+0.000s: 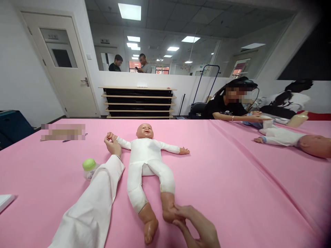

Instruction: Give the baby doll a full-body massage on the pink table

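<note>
A baby doll point(144, 155) with a white cloth body lies on its back on the pink-covered table point(227, 193), its head at the far end and its feet towards me. My left hand point(113, 146) reaches up beside it, fingers closed on the doll's small hand at the left. Near the front edge, my right hand point(198, 225) pinches the doll's foot on the right between thumb and fingers. The doll's other foot and its other arm lie free on the cloth.
A green-capped bottle point(89, 168) stands left of my forearm. A white object point(6, 201) lies at the left edge. To the right, a person point(230, 103) in black handles another doll point(292, 137), near a yellowish bottle point(297, 119). Stacked shelving point(138, 101) stands behind the table.
</note>
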Tool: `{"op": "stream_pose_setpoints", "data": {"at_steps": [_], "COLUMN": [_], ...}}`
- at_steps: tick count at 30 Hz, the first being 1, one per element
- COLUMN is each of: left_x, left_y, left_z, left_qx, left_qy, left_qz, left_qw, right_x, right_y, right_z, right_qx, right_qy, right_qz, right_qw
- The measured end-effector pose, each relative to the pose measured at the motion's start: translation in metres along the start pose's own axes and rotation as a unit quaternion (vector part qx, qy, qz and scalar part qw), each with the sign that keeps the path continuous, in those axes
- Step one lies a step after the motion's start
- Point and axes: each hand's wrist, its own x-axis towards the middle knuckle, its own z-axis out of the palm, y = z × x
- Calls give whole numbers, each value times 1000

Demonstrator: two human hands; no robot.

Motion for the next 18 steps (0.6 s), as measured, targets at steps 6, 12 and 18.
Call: {"op": "stream_pose_setpoints", "data": {"at_steps": [6,12,18], "left_x": [-22,-48,-53], "left_y": [39,56,54], "left_z": [12,15,10], "left_qx": [4,52,99], "left_qy": [-158,-375,-392], "left_qz": [115,258,301], "left_qw": [981,889,864], "right_x": [82,145,152], "right_y": [4,55,74], "right_z": [-19,25,48], "right_qx": [-91,-205,-206], "right_qy": [0,-77,-85], "right_qz": [-75,-8,19], "right_qw": [993,976,975]}}
